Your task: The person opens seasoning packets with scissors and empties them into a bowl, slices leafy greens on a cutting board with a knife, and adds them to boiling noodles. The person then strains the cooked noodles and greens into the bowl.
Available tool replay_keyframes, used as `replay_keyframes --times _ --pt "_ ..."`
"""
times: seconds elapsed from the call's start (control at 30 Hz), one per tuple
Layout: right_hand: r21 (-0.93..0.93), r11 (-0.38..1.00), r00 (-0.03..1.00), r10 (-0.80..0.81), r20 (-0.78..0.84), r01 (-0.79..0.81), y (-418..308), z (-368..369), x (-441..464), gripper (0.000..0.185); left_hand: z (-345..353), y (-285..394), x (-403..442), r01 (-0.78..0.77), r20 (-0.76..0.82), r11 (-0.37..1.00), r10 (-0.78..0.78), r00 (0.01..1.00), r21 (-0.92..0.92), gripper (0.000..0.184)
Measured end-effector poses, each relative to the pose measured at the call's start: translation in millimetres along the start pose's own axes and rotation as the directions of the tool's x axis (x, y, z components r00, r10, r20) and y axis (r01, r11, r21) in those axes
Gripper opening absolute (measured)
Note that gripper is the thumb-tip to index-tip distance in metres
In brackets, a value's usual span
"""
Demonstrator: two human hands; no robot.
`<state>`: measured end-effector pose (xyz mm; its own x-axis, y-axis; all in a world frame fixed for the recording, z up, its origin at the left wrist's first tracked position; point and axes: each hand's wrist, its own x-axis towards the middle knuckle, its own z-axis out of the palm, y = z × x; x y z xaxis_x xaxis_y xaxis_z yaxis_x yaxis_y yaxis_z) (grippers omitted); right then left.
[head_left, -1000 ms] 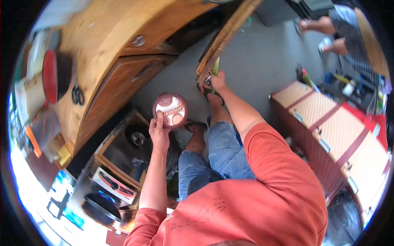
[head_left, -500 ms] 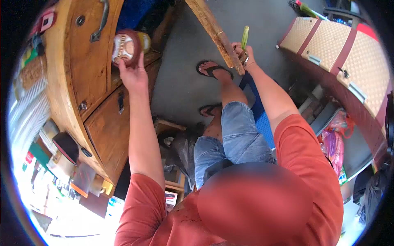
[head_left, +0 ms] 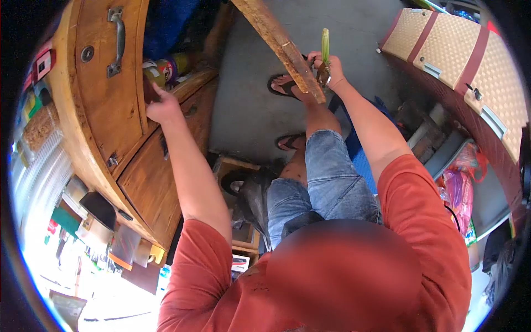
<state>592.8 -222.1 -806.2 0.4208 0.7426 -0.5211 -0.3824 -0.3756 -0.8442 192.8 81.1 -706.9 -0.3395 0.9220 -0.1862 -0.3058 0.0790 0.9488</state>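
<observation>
At the open wooden cabinet [head_left: 110, 83], my left hand [head_left: 165, 107] grips the round maroon container [head_left: 150, 92], of which only a small part shows past the cabinet's front. Packaged items [head_left: 168, 67] lie inside, just beyond that hand. My right hand [head_left: 332, 72] is closed around a green stalk [head_left: 325, 47] that points up from the fingers, along with a small dark item too unclear to name. Beside this hand is the end of the open wooden door [head_left: 290, 52], seen edge-on.
A tan and maroon woven cabinet [head_left: 451, 47] stands at the right, with bags [head_left: 459, 188] near its base. A black plastic bag [head_left: 254, 196] hangs beside my legs. My sandalled feet are on the grey floor [head_left: 238, 110]. Knives or boards hang at the lower left.
My left hand has carried the round container into the cabinet opening, where most of it is now hidden. My right hand still holds the green stalk by the door. The view has shifted towards the cabinet.
</observation>
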Motion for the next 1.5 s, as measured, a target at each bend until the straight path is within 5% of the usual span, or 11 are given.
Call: replay_keyframes --times 0.03,0.4,0.63,0.7,0.87,0.97,1.03,1.23,1.33,1.43,1.5 --pt "-0.006 1.000 1.000 0.001 -0.003 -0.001 -4.6 0.6 -1.6 0.010 3.6 -2.0 6.7 0.114 -0.102 0.963 -0.142 0.985 -0.245 0.054" --pt "0.298 0.951 0.996 0.083 0.009 -0.082 -6.1 10.3 -5.9 0.012 22.2 0.1 49.8 0.088 -0.250 0.987 -0.120 0.961 -0.136 0.030" --pt "0.098 0.984 0.986 0.144 0.084 -0.152 -21.3 19.4 -16.7 0.013 24.5 4.1 51.9 0.100 -0.290 0.992 -0.120 0.950 -0.081 0.016" --pt "0.028 0.997 0.997 -0.068 0.042 0.066 -8.4 24.1 -18.0 0.020 27.6 3.1 47.1 0.117 -0.308 0.992 -0.127 0.943 -0.052 0.013" --pt "0.156 0.979 0.991 0.132 0.001 -0.130 -26.9 25.6 -50.7 0.034 49.1 15.8 -69.0 0.348 -0.385 0.929 -0.279 0.880 0.123 0.012" --pt "0.474 0.811 0.933 0.352 0.074 -0.343 -10.9 22.5 -51.5 0.038 25.3 47.1 -200.8 0.372 -0.110 0.923 -0.362 0.926 0.096 0.013" --pt "0.417 0.804 0.875 0.483 -0.043 -0.423 -63.1 73.8 -74.1 0.028 10.8 85.9 -287.0 0.409 -0.134 0.877 -0.387 0.912 0.253 0.032" --pt "0.180 0.765 0.765 0.533 0.360 -0.618 -59.3 187.0 -76.4 0.021 -92.4 227.3 -478.7 0.463 -0.192 0.710 -0.431 0.881 0.530 0.040" --pt "-0.040 0.739 0.738 0.674 0.035 -0.673 -52.8 215.0 -86.3 0.044 -117.8 288.2 -547.5 0.542 -0.387 0.635 -0.381 0.840 0.551 0.036" --pt "-0.499 0.739 0.750 0.619 0.234 -0.454 -66.8 208.1 -104.4 0.034 -122.5 307.1 -621.0 0.590 -0.575 0.666 -0.286 0.767 0.457 0.034" --pt "-0.789 0.608 0.584 0.672 0.456 -0.084 -79.3 200.8 -110.6 0.036 -119.4 311.2 -664.5 0.631 -0.655 0.684 -0.293 0.696 0.365 0.033"
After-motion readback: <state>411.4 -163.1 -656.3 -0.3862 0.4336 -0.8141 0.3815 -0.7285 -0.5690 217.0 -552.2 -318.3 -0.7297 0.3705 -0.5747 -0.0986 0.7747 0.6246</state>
